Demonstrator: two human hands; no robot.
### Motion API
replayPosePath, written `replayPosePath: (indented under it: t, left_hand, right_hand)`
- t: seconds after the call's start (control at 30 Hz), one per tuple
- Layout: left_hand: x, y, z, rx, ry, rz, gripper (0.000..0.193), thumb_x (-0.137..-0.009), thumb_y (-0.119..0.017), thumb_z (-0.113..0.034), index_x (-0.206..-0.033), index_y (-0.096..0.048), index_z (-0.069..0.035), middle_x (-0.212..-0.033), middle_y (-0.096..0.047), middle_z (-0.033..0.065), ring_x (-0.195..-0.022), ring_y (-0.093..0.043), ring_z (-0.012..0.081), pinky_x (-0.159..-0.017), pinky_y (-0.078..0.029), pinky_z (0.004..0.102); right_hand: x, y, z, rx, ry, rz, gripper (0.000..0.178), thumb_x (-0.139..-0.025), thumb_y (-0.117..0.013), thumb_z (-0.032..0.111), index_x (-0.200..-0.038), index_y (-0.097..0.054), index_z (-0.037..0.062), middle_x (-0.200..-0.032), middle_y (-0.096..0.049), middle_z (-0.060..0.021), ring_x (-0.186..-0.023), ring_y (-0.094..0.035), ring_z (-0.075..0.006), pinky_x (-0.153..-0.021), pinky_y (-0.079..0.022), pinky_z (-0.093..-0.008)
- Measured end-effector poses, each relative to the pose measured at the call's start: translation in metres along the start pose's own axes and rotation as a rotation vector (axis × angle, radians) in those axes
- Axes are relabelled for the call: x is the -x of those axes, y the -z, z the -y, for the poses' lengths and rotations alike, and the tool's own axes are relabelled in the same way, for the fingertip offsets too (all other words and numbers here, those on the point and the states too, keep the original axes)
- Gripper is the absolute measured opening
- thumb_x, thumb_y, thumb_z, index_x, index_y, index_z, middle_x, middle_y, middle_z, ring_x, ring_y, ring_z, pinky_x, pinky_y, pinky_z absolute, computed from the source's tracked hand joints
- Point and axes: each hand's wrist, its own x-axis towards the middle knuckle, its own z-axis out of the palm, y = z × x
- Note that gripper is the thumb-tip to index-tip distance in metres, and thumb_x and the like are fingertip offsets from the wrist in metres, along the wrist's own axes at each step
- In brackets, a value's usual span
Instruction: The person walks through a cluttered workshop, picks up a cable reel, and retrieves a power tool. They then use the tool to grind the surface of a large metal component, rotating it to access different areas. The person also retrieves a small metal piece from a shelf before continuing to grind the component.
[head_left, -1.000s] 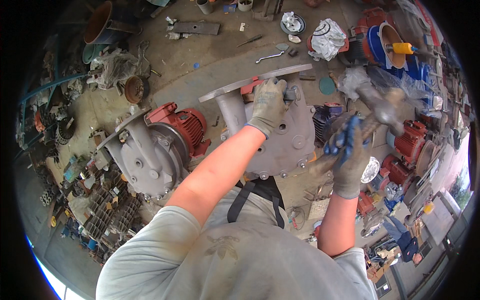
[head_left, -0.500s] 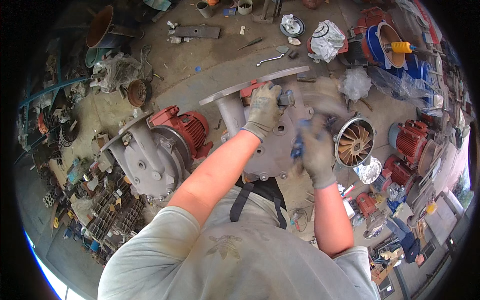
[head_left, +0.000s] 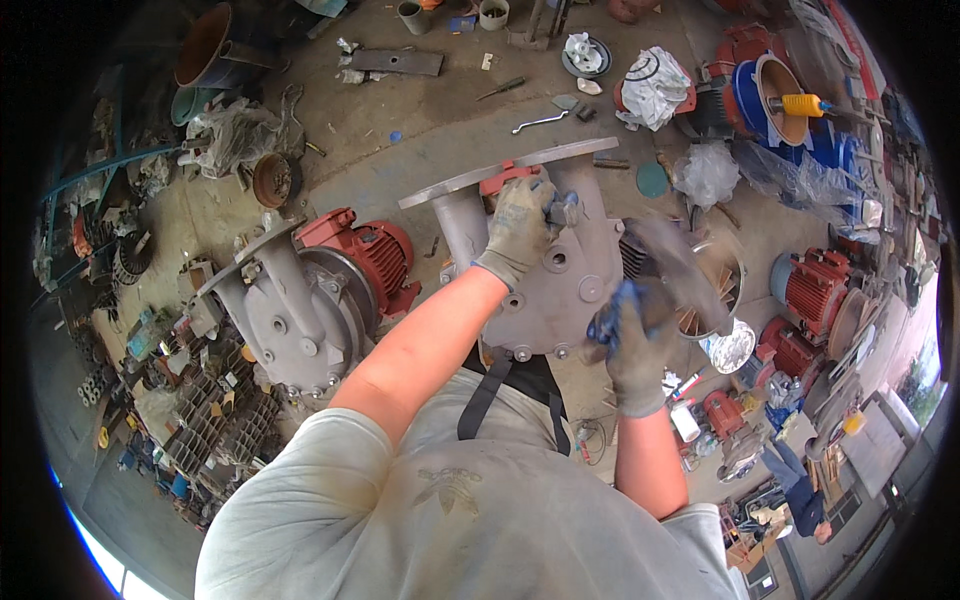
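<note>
In front of me stands a grey cast pump casing (head_left: 540, 285) with a broad flange (head_left: 510, 172) on top. My left hand (head_left: 520, 220), in a grey work glove, is closed around a short dark metal piece (head_left: 564, 210) above the casing, just below the flange. To the right of the casing my right hand (head_left: 637, 345), gloved with blue on the fingers, is closed on a dark hammer-like tool (head_left: 675, 265). Motion blur hides the tool's exact shape. A red part (head_left: 508, 176) shows behind my left hand.
A second grey pump with a red motor (head_left: 375, 255) stands at the left. A round housing with fan-like blades (head_left: 715, 300) lies right of the right hand, partly behind the blur. A wrench (head_left: 540, 121) and a screwdriver (head_left: 500, 88) lie on the floor beyond. Another person (head_left: 800, 490) is at the lower right.
The right hand has come slightly down toward me. The blurred tool has swung from beyond the hand to nearer, over the bladed housing. The left hand stays on the metal piece.
</note>
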Motion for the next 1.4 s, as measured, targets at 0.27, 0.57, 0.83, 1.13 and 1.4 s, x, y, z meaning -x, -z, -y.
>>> replayPosePath:
  t: [0.27, 0.57, 0.83, 1.13, 1.4]
  left_hand:
    - [0.003, 0.014, -0.001, 0.064, 0.009, -0.025, 0.032, -0.069, -0.077, -0.008, -0.098, -0.062, -0.004, -0.102, -0.061, 0.0188, -0.101, -0.057, 0.0409, -0.089, -0.047, 0.05]
    - [0.008, 0.01, -0.002, 0.059, -0.009, -0.034, 0.031, -0.07, -0.078, -0.011, -0.096, -0.063, -0.005, -0.098, -0.062, 0.0164, -0.099, -0.059, 0.0393, -0.088, -0.047, 0.0488]
    - [0.008, 0.01, -0.003, 0.076, -0.02, 0.002, 0.031, -0.069, -0.078, -0.012, -0.096, -0.064, -0.007, -0.099, -0.063, 0.0122, -0.099, -0.059, 0.0376, -0.089, -0.047, 0.0485]
    - [-0.002, 0.007, -0.021, 0.046, -0.006, 0.044, 0.039, -0.063, -0.079, -0.007, -0.1, -0.065, -0.006, -0.102, -0.063, 0.0161, -0.103, -0.059, 0.0377, -0.093, -0.047, 0.0486]
    - [-0.007, 0.009, -0.008, 0.061, 0.064, -0.008, 0.05, -0.067, -0.076, -0.007, -0.116, -0.065, -0.003, -0.107, -0.064, 0.0184, -0.105, -0.06, 0.0401, -0.095, -0.047, 0.049]
  right_hand:
    - [0.002, -0.005, -0.011, 0.111, -0.077, 0.047, 0.012, -0.1, -0.064, 0.012, -0.108, -0.062, 0.0019, -0.07, -0.06, -0.004, -0.054, -0.058, -0.0129, -0.048, -0.047, -0.0306]
    - [0.0, 0.008, -0.023, 0.074, -0.015, 0.024, 0.017, -0.099, -0.069, 0.016, -0.097, -0.064, -0.0002, -0.07, -0.061, -0.0063, -0.055, -0.056, -0.013, -0.051, -0.047, -0.0326]
    - [-0.001, 0.005, -0.015, 0.32, 0.059, 0.102, 0.017, -0.101, -0.066, 0.019, -0.094, -0.065, 0.003, -0.078, -0.065, -0.0063, -0.061, -0.062, -0.0166, -0.055, -0.05, -0.0332]
    - [0.019, 0.041, 0.022, -0.188, 0.144, -0.09, 0.014, -0.105, -0.057, 0.017, -0.108, -0.051, 0.0047, -0.073, -0.051, -0.0054, -0.055, -0.047, -0.0138, -0.051, -0.045, -0.0338]
    - [0.009, 0.016, 0.031, -0.519, 0.406, 0.124, 0.015, -0.106, -0.053, 0.017, -0.1, -0.056, 0.0035, -0.081, -0.057, -0.0058, -0.058, -0.052, -0.0147, -0.055, -0.049, -0.0337]
